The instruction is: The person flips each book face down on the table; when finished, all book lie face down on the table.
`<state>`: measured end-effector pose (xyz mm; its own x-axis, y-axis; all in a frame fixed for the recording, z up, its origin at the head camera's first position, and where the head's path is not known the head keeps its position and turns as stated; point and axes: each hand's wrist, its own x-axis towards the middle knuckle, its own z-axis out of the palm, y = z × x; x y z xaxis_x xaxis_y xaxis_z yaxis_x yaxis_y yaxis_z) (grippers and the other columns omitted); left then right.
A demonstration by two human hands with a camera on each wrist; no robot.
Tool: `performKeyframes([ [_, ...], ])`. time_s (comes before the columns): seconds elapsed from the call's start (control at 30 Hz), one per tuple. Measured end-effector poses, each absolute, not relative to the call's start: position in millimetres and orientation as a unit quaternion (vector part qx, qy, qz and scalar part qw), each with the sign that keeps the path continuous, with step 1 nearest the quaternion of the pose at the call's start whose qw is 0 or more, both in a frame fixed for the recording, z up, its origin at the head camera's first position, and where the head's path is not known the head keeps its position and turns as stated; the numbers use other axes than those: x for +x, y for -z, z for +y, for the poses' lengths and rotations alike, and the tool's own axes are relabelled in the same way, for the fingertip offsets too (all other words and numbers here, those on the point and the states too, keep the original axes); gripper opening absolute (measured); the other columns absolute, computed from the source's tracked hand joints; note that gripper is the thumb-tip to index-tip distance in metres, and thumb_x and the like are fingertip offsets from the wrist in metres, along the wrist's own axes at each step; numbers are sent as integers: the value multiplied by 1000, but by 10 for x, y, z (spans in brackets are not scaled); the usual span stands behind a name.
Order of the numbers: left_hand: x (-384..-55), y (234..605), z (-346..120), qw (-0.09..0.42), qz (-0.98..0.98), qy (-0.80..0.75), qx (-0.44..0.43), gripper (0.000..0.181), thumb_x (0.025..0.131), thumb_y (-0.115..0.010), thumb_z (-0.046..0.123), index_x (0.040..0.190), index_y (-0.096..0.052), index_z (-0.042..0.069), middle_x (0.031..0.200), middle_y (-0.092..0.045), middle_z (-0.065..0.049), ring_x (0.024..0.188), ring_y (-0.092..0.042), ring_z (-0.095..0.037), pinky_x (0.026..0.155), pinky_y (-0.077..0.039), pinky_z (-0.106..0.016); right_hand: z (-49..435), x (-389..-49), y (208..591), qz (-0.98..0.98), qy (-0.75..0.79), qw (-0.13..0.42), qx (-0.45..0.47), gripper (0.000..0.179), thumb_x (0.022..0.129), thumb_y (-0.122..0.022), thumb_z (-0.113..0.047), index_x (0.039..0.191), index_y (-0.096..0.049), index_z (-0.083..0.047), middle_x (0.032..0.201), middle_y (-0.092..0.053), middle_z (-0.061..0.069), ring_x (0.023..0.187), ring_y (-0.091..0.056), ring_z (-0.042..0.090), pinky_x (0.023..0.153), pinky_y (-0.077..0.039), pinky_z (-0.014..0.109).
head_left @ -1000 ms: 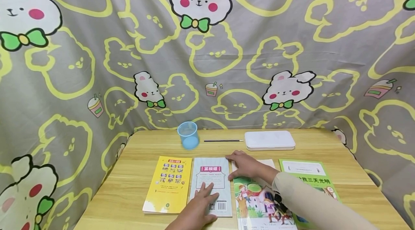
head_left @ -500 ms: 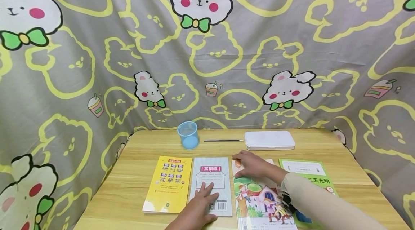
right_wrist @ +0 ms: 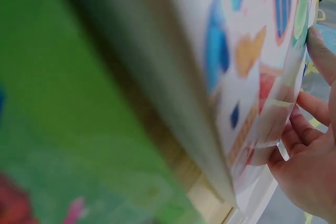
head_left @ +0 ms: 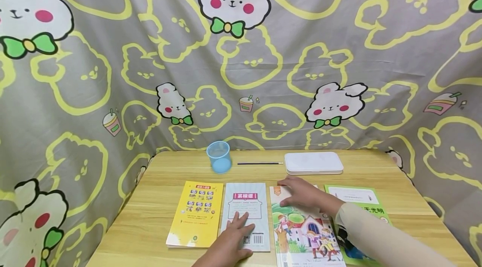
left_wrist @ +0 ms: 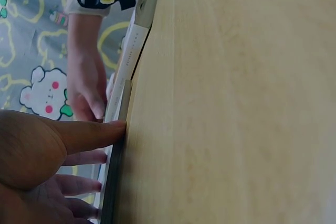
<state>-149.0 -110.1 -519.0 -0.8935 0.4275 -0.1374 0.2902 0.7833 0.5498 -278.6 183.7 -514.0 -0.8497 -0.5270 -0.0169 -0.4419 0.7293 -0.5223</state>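
Observation:
Several books lie in a row on the wooden table. My left hand (head_left: 232,238) rests with spread fingers on the lower part of a light blue book (head_left: 246,193). In the left wrist view, the left thumb (left_wrist: 100,134) touches that book's edge. My right hand (head_left: 303,193) lies over the upper part of a picture book (head_left: 301,244) with a castle and children on its cover. Its fingertips touch the cover in the right wrist view. The right forearm partly hides a green book (head_left: 348,195). A yellow book (head_left: 196,216) lies at the left of the row.
Behind the books stand a light blue cup (head_left: 219,158), a thin dark pencil (head_left: 260,163) and a white case (head_left: 313,162). A grey curtain (head_left: 278,70) with cartoon rabbits surrounds the wooden table (head_left: 132,212).
My right hand has moved to the right, from the gap beside the light blue book onto the picture book, uncovering its upper left corner. The left hand has stayed in place.

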Motion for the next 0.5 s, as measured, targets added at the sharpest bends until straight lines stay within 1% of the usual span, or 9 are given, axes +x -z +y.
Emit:
performKeyframes([
  [0.07, -1491, 5194, -1102, 128, 935, -269, 191, 68, 80, -87, 27, 143, -63, 17, 167, -34, -7, 156, -22, -40, 123, -22, -60, 1877, -2779, 5137, 927, 260, 84, -258, 83, 82, -83, -51, 145, -57, -2, 147, -54, 23, 139, -46, 46, 114, -39, 61],
  [0.17, -1491, 5198, -1102, 127, 935, -270, 190, 68, 79, -87, 26, 143, -63, 17, 167, -34, -7, 156, -22, -40, 123, -22, -60, 1940, -2759, 5133, 927, 261, 79, -256, 81, 82, -84, -51, 143, -59, -3, 147, -54, 22, 139, -46, 47, 113, -40, 62],
  [0.4, -1485, 5203, -1099, 122, 935, -269, 194, 69, 79, -88, 26, 142, -63, 16, 167, -35, -8, 155, -22, -41, 122, -22, -60, 2096, -2732, 5133, 928, 267, 72, -249, 71, 84, -83, -48, 139, -63, -7, 140, -60, 15, 132, -54, 41, 107, -47, 59],
  [0.5, -1483, 5199, -1097, 122, 936, -269, 194, 69, 79, -88, 26, 142, -63, 16, 166, -35, -8, 155, -22, -41, 122, -22, -61, 2170, -2730, 5130, 927, 272, 70, -251, 69, 85, -83, -47, 137, -64, -6, 136, -62, 13, 127, -57, 39, 104, -49, 58],
])
